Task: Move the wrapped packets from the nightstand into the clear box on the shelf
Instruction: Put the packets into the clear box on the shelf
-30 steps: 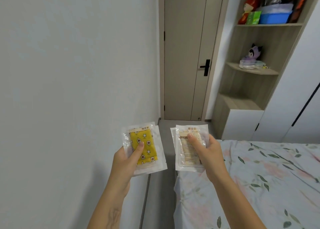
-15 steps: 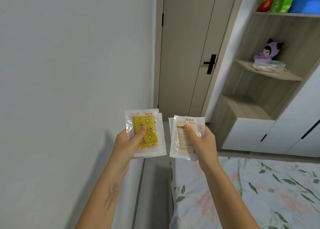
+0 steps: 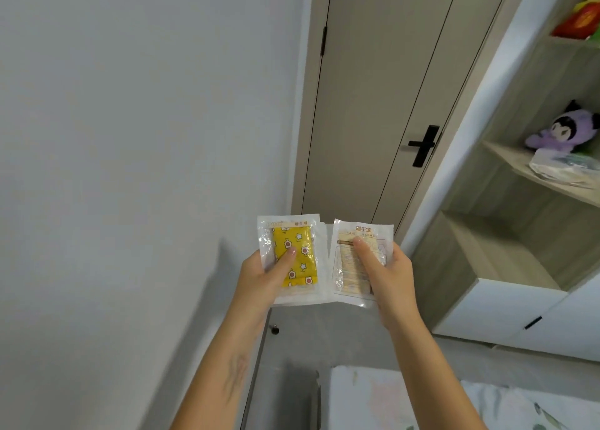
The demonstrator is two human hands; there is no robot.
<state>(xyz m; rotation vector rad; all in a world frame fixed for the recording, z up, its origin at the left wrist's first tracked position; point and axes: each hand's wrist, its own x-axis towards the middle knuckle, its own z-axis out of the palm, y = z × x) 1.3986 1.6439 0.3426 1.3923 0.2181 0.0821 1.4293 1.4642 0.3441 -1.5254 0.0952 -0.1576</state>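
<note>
Pale grey wall is filling the left half of the frame, with a beige door [image 3: 373,104] at centre and a wooden shelf unit [image 3: 519,234] at the right edge. At lower centre, the left hand [image 3: 263,277] is grasping a yellow star-print packet [image 3: 297,257], thumb pressing on its face. The right hand [image 3: 391,273] is grasping a beige printed packet [image 3: 354,260] in the same manner. More wrapper edges are showing behind each packet, so each hand appears to be holding a small stack. Both packets are standing with their long axes running up the frame, just beside each other. The clear box [image 3: 565,166] is sitting on the middle shelf at the right edge, below a purple plush toy [image 3: 565,130]. It is lying up and to the right of both hands, nearer the right hand. That hand would likely be delivering first.
</note>
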